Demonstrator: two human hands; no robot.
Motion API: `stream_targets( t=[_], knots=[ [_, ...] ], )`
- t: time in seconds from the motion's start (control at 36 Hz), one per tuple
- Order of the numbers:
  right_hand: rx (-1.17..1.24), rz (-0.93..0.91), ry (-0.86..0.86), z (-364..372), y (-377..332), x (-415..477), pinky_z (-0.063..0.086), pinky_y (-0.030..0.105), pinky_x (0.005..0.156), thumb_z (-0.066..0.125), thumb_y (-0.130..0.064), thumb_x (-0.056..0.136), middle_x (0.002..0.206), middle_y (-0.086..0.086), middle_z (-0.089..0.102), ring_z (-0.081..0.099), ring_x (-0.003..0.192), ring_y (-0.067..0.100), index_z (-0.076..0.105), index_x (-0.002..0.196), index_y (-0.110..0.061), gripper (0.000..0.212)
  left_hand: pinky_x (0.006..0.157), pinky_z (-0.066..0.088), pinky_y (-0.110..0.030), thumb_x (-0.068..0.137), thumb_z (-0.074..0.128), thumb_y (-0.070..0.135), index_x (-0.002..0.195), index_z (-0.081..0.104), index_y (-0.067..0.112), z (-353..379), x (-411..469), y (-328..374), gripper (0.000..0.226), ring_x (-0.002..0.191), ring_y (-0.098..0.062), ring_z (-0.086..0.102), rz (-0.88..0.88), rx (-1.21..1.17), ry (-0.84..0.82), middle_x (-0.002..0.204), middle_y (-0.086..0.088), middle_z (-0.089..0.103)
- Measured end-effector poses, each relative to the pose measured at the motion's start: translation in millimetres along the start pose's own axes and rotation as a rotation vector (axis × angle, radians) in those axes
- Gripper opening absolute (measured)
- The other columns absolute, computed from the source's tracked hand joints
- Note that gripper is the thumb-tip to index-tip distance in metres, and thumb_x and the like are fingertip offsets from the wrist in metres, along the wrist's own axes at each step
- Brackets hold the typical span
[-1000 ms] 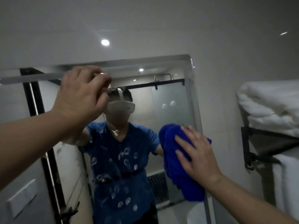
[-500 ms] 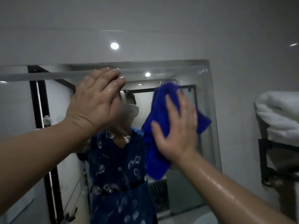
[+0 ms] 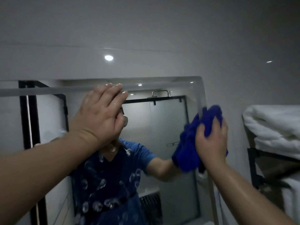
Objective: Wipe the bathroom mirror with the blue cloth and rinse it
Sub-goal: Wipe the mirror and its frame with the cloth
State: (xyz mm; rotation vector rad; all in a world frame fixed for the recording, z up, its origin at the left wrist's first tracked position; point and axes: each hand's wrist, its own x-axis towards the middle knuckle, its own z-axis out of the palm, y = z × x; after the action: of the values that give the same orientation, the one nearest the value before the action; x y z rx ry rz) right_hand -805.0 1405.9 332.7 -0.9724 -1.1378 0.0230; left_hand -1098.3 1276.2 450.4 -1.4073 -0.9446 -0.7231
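Right hand (image 3: 211, 143) has the cloth (image 3: 188, 148) bunched against the right edge of the mirror (image 3: 162, 127). Its fingers (image 3: 200, 127) are curled into it, with cloth poking out above the fingertips and hanging below the palm. Left hand (image 3: 100, 117) is flat on the glass up top, fingers straight and pressed together. Towels (image 3: 272, 127) are off right.

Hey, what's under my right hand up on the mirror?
The bunched blue cloth, which the right hand grips against the right edge of the mirror. Cloth shows above and left of the hand. The glass behind them is covered, so its state cannot be seen.
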Motion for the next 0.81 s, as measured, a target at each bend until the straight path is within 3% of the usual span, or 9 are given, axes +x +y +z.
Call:
stream_targets(
  t=[0.11, 0.25, 0.39, 0.47, 0.58, 0.67, 0.81],
  knots=[
    [-0.050, -0.052, 0.067, 27.8, -91.7, 40.2, 0.030, 0.054, 0.129, 0.042, -0.050, 0.101, 0.170, 0.015, 0.035, 0.038, 0.154, 0.036, 0.044, 0.161, -0.017, 0.068, 0.119, 0.037, -0.052, 0.092, 0.055, 0.026, 0.144, 0.063, 0.011, -0.1, -0.8, -2.0, 0.055, 0.141, -0.038, 0.051, -0.007, 0.002, -0.047, 0.154, -0.012, 0.057],
    [-0.105, -0.390, -0.080, 60.9, -161.3, -33.1, 0.006, 0.046, 0.137, 0.046, -0.048, 0.102, 0.178, 0.008, 0.022, 0.015, 0.166, 0.029, 0.035, 0.168, -0.022, 0.072, 0.118, 0.039, -0.054, 0.090, 0.050, 0.028, 0.142, 0.064, 0.011, -8.3, -0.4, -4.2, 0.056, 0.141, -0.036, 0.050, -0.024, -0.075, -0.136, 0.152, -0.011, 0.057],
    [-0.135, -0.531, -0.220, 62.3, -130.1, -99.5, 0.011, 0.051, 0.136, 0.055, -0.048, 0.095, 0.178, 0.004, 0.023, 0.017, 0.166, 0.025, 0.038, 0.166, -0.027, 0.075, 0.116, 0.038, -0.044, 0.088, 0.050, 0.021, 0.133, 0.066, 0.017, -41.0, 12.0, -22.8, 0.048, 0.135, -0.026, 0.053, -0.066, -0.279, -0.148, 0.145, -0.003, 0.060],
    [-0.200, -0.573, -0.276, 54.0, -92.5, -124.6, 0.010, 0.052, 0.136, 0.057, -0.048, 0.092, 0.179, 0.002, 0.024, 0.015, 0.167, 0.024, 0.041, 0.165, -0.027, 0.078, 0.116, 0.037, -0.048, 0.093, 0.045, 0.027, 0.135, 0.059, 0.021, -73.1, 19.2, -54.9, 0.045, 0.135, -0.021, 0.047, -0.125, -0.142, -0.128, 0.144, 0.000, 0.056],
    [-0.257, -0.604, -0.289, 44.6, -59.2, -135.2, 0.013, 0.053, 0.133, 0.056, -0.048, 0.092, 0.178, 0.002, 0.025, 0.020, 0.166, 0.028, 0.043, 0.163, -0.025, 0.076, 0.110, 0.037, -0.054, 0.101, 0.041, 0.035, 0.134, 0.056, 0.022, -92.2, 9.4, -114.7, 0.039, 0.131, -0.029, 0.047, -0.343, 0.082, -0.131, 0.138, -0.007, 0.056],
    [-0.273, -0.592, -0.278, 44.5, -60.9, -134.9, 0.015, 0.053, 0.132, 0.053, -0.048, 0.092, 0.176, 0.006, 0.030, 0.026, 0.164, 0.032, 0.044, 0.162, -0.023, 0.075, 0.098, 0.041, -0.052, 0.103, 0.043, 0.040, 0.117, 0.058, 0.018, -92.4, -13.1, -146.9, 0.031, 0.109, -0.031, 0.050, -0.445, 0.178, -0.169, 0.117, -0.011, 0.057],
    [-0.339, -0.576, -0.264, 47.0, -64.1, -134.7, 0.021, 0.054, 0.128, 0.050, -0.050, 0.091, 0.174, 0.008, 0.034, 0.033, 0.160, 0.034, 0.046, 0.163, -0.020, 0.078, 0.080, 0.035, -0.043, 0.102, 0.038, 0.041, 0.089, 0.054, 0.018, -86.6, -29.2, -161.8, 0.031, 0.080, -0.020, 0.041, -0.432, 0.218, -0.159, 0.086, 0.000, 0.049]
  ],
)
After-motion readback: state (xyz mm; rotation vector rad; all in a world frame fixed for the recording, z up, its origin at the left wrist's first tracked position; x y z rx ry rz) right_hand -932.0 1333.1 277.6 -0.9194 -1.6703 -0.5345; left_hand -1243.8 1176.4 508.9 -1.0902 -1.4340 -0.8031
